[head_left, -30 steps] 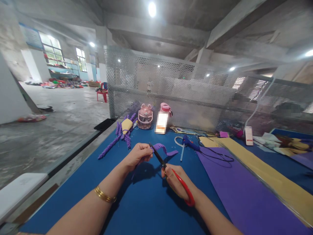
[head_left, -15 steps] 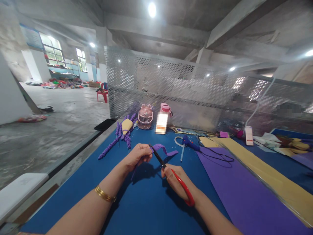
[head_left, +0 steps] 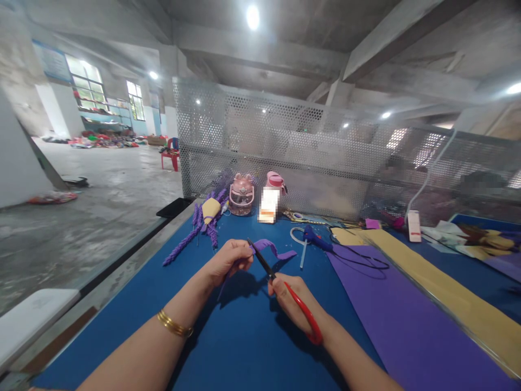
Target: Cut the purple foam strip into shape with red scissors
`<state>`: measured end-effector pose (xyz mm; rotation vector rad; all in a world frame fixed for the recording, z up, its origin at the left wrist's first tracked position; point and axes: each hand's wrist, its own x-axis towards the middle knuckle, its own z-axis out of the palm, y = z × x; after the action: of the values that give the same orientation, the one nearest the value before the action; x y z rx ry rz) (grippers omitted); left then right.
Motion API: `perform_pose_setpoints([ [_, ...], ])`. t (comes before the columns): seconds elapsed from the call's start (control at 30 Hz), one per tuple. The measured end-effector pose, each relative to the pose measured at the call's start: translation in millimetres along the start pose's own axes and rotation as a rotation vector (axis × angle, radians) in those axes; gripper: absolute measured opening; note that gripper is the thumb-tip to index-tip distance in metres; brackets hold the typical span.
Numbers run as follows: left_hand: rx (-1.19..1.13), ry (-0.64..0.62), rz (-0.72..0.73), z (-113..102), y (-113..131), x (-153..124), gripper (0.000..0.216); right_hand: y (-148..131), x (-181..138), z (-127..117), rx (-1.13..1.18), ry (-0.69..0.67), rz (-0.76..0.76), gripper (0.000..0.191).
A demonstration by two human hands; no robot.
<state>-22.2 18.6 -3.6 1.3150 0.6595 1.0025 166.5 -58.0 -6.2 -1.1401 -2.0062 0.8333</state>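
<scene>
My left hand pinches a narrow purple strip. One end curls out to the right over the blue table, and a thin piece hangs below my fingers. My right hand is closed around red-handled scissors. Their dark blades point up and left, with the tips at the strip right beside my left fingertips. The blades look close together, and I cannot tell whether they are cutting. Beyond my left hand lie purple lavender-like stems with a yellow wrapped piece.
A blue glue gun with a glue stick and black cord lies right of the strip. Purple sheet and yellow sheet cover the right side. A pink bottle and a phone stand at the back, before a perforated metal screen.
</scene>
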Motion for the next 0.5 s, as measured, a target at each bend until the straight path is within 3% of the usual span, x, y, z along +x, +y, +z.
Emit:
perform_pose_setpoints([
  [0.23,0.062,0.009,-0.006,-2.1,-1.7,0.1,0.027,-0.4,-0.2,-1.4,0.039,-0.010,0.007,0.059],
  [0.5,0.071,0.003,-0.008,-1.5,0.8,0.1,0.022,4.0,-2.1,-3.1,0.369,-0.129,0.082,0.057],
])
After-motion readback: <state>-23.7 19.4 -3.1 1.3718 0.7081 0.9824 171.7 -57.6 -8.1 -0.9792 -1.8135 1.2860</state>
